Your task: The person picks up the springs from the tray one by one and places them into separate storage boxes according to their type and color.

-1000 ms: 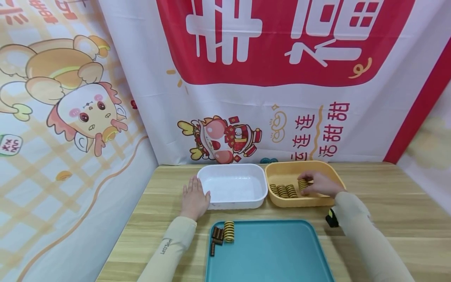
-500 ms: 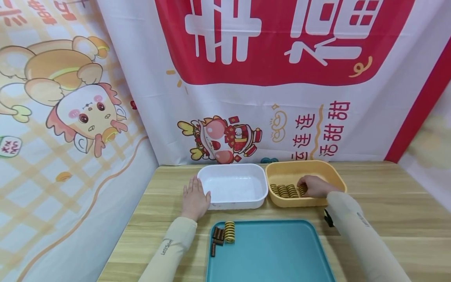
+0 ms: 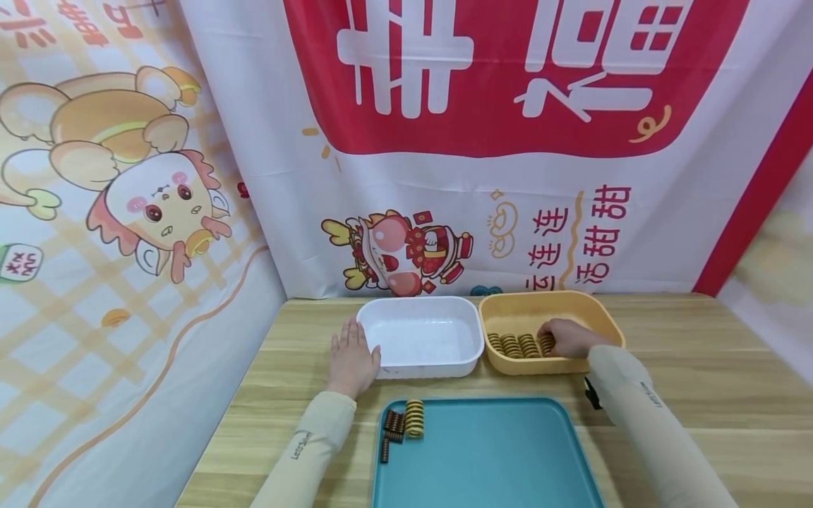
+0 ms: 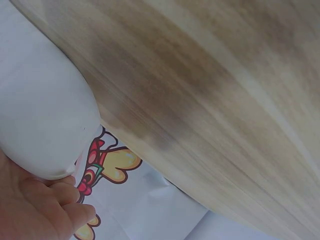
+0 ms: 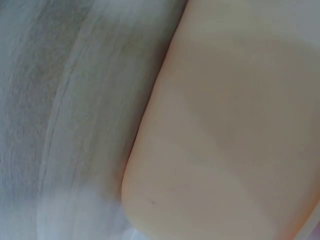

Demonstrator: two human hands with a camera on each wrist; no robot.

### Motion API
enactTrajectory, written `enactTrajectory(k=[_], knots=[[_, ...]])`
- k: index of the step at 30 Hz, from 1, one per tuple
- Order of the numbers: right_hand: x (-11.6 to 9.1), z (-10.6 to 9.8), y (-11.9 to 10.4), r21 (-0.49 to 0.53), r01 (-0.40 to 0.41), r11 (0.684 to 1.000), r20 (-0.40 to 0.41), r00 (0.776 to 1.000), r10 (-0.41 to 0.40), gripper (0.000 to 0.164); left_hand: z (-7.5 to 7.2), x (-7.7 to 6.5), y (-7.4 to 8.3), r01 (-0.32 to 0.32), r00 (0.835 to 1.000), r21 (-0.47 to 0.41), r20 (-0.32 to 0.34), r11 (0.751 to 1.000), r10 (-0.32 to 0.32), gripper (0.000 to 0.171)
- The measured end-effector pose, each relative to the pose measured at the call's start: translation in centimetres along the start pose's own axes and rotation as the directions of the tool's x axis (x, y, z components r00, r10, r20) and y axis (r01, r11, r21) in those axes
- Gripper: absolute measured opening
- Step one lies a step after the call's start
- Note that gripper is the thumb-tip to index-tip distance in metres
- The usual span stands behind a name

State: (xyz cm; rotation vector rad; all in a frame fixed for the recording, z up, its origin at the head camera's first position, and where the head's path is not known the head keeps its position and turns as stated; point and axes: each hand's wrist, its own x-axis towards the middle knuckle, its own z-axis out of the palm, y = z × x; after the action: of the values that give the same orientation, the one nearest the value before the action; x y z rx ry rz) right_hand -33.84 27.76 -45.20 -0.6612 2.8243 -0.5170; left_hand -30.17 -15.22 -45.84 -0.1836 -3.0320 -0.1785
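Head view, right arm (image 3: 648, 416): stretched forward and inward, reaching into the yellow rectangular plastic tub (image 3: 540, 366).
Right hand (image 3: 569, 337): pretty narrow, fingers curled down on a gold-and-dark ribbed cylinder (image 3: 547, 345) inside it.
Cylinder's long axis: roughly front to back, alongside three matching ribbed rows (image 3: 511, 346).
Left hand (image 3: 352, 361): fingers mostly straight, touching the white rectangular plastic tub (image 3: 424, 370).

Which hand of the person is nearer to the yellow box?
Right. The right hand reaches into the yellow box, gripping a striped roll. The left hand is farther, touching the left side of the white box.
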Motion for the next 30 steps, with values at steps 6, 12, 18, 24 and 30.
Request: enactTrajectory(k=[6,12,18,24,30], knots=[[-0.5,-0.4,0.2,0.06,0.004,0.998,-0.053,0.999,-0.001,0.044,0.1,0.0,0.0,0.002,1.0,0.007,0.006,1.0,-0.002,0.068],[-0.9,-2.1,-4.1,0.142,0.044,0.989,-0.198,0.98,-0.015,0.047,0.0,0.0,0.0,0.002,1.0,0.001,-0.005,1.0,-0.002,0.068],[-1.3,-1.4,-12.3,0.026,0.178,0.984,-0.315,0.935,-0.161,0.04,0.1,0.0,0.0,0.005,1.0,0.004,-0.002,1.0,-0.005,0.068],[-1.8,2.0,-19.2,0.0,0.388,0.922,-0.149,0.912,-0.383,0.045,0.1,-0.1,-0.1,0.007,1.0,0.002,-0.004,1.0,-0.007,0.068],[-1.4,5.1,-22.8,-0.074,0.368,0.927,0.071,0.929,-0.363,0.055,0.0,-0.1,-0.1,0.009,1.0,0.002,0.007,1.0,-0.009,0.068]])
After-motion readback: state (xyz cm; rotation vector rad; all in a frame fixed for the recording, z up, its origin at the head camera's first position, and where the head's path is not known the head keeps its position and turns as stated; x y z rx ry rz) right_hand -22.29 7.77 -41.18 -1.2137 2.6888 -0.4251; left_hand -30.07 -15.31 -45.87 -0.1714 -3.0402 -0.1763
